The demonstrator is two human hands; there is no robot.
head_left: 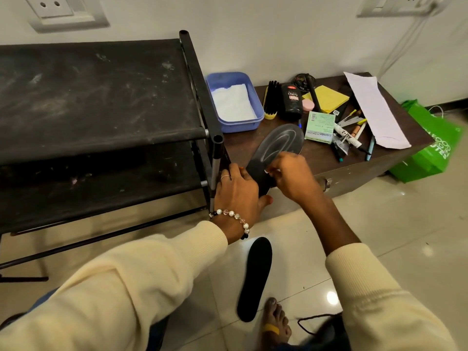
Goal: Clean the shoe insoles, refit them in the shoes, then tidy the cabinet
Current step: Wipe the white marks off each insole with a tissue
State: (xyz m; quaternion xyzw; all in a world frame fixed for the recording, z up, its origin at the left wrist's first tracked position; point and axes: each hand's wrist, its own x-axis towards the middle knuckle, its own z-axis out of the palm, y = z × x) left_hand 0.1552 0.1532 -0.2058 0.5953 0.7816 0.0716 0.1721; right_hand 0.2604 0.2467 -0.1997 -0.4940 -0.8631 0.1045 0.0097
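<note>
My left hand (238, 191) grips the near end of the insole (276, 150), fingers curled round its edge and thumb underneath. My right hand (291, 173) is bunched over the middle of it, fingertips pinched on something small and pale — a wipe or scrap of tissue, I think, though I cannot tell for sure. The insole slants up from my hands, its far end over the low brown cabinet (354, 171).

To do this well I judge I should keep the left hand firm so the insole doesn't flex, and rub in long strokes from heel to toe — the grey smear at the far end suggests that part needs work.

The second insole (255, 277) lies flat on the floor tiles near my foot. On the cabinet sit a blue tub (253, 97) with white tissue, a brush (271, 100) and a black polish bottle (292, 100). The black shoe rack (101, 97) stands to the left.
</note>
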